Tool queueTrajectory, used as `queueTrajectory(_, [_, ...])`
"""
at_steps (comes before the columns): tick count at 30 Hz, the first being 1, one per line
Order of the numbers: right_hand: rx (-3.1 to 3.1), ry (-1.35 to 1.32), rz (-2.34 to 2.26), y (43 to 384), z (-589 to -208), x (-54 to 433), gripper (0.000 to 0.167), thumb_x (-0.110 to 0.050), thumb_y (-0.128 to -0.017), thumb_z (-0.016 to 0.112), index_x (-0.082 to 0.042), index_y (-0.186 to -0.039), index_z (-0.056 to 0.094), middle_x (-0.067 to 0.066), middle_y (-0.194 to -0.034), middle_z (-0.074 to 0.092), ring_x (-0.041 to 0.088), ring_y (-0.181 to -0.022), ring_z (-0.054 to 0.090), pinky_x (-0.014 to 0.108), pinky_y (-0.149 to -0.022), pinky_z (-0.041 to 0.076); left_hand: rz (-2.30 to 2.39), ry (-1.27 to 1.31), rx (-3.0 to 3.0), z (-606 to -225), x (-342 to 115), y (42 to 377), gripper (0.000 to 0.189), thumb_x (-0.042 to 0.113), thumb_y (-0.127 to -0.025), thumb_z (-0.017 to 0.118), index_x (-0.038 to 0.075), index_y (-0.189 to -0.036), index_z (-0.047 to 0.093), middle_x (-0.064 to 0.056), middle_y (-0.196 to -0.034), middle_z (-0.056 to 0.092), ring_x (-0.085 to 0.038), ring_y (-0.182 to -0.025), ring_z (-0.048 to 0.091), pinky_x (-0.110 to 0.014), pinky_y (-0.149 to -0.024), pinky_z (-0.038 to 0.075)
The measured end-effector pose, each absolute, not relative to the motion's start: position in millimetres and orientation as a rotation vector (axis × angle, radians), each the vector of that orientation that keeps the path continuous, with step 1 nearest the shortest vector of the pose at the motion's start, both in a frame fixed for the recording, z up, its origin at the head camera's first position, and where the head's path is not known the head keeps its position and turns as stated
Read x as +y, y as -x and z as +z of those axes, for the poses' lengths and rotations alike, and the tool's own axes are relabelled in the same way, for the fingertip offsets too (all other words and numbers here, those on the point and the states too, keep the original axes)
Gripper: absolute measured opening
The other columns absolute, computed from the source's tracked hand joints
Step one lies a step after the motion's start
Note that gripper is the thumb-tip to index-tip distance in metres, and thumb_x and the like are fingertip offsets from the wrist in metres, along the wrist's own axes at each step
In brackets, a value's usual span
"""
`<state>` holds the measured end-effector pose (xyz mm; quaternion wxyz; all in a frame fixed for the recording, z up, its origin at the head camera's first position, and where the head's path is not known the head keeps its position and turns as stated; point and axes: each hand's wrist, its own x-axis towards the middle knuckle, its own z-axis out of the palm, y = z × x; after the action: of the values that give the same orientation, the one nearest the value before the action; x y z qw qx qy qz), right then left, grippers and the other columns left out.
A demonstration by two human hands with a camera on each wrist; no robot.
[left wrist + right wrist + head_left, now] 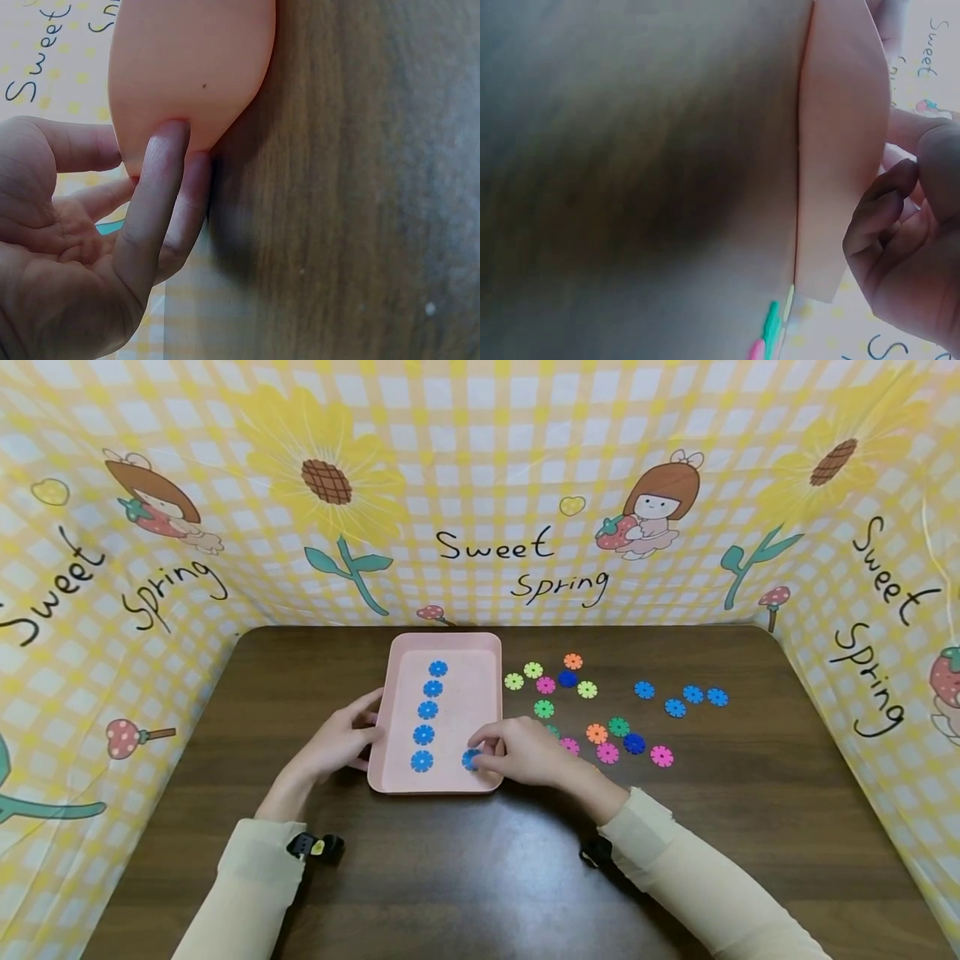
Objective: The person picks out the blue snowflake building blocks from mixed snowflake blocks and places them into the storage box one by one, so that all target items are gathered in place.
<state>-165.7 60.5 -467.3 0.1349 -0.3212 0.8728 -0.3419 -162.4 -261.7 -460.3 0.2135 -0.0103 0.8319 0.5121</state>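
Observation:
A shallow pink tray (450,783) lies on the table with blue notched plastic discs in it. Several blue discs (428,710) form a column along its left half. My left hand (337,743) grips the tray's left side; in the left wrist view, fingertips (171,139) press the outer wall while other digits reach over the rim. Over the tray's lower right, my right hand (525,752) pinches one blue disc (469,760) close to the tray floor. In the right wrist view, the curled right fingers are at the rim and the disc is hidden.
Right of the tray lie scattered loose discs: pink (662,756), green (618,727), orange (573,661), yellow-green (533,670) and dark blue (633,743). Several lighter blue discs (675,708) sit farther right. Checked cloth (480,468) walls surround the brown table (420,877).

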Motion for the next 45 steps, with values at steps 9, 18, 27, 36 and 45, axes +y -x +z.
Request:
queueTrajectory(9, [2.582,0.927,-1.113,166,-451,84,0.021,-0.025,-0.098,0.074,-0.012,-0.114,0.079,-0.013,-0.085,0.067,0.012,-0.072,0.058,0.029,-0.065,0.051,1.416,0.028,2.317,-464,-264,164,0.069,0.013,-0.105,0.052,0.019,-0.167,0.022,-0.028,-0.142,0.044,-0.036,-0.1,0.067,-0.045,-0.069,0.063])
queueTrajectory(18, [2.669,0.802,-1.198,172,-448,122,0.022,-0.027,-0.098,0.074,-0.014,-0.116,0.077,-0.01,-0.091,0.067,0.017,-0.056,0.051,0.031,-0.054,0.045,1.417,0.028,2.317,-464,-264,165,0.07,0.013,-0.105,0.052,0.02,-0.167,0.022,-0.028,-0.142,0.044,-0.035,-0.101,0.066,-0.045,-0.07,0.063])
queueTrajectory(27, [2.784,0.589,-1.201,181,-455,169,0.026,-0.028,-0.098,0.075,-0.014,-0.12,0.075,-0.007,-0.1,0.069,0.015,-0.048,0.042,0.033,-0.051,0.042,1.405,0.035,2.323,-465,-265,164,0.07,0.014,-0.106,0.053,0.021,-0.167,0.022,-0.027,-0.142,0.043,-0.036,-0.101,0.065,-0.044,-0.07,0.063])
queueTrajectory(36, [2.847,0.332,-1.143,199,-461,216,0.037,-0.032,-0.099,0.072,-0.011,-0.13,0.069,0.005,-0.114,0.07,0.022,-0.058,0.05,0.037,-0.055,0.043,1.413,0.043,2.316,-466,-265,163,0.07,0.014,-0.105,0.053,0.022,-0.167,0.022,-0.027,-0.142,0.043,-0.035,-0.101,0.066,-0.045,-0.07,0.063])
queueTrajectory(45, [2.832,0.185,-1.088,212,-468,256,0.052,-0.039,-0.101,0.068,-0.007,-0.141,0.06,0.019,-0.133,0.064,0.042,-0.127,0.054,0.063,-0.1,0.045,1.406,0.037,2.324,-465,-264,164,0.07,0.014,-0.105,0.053,0.021,-0.167,0.022,-0.027,-0.141,0.044,-0.035,-0.1,0.066,-0.044,-0.07,0.063])
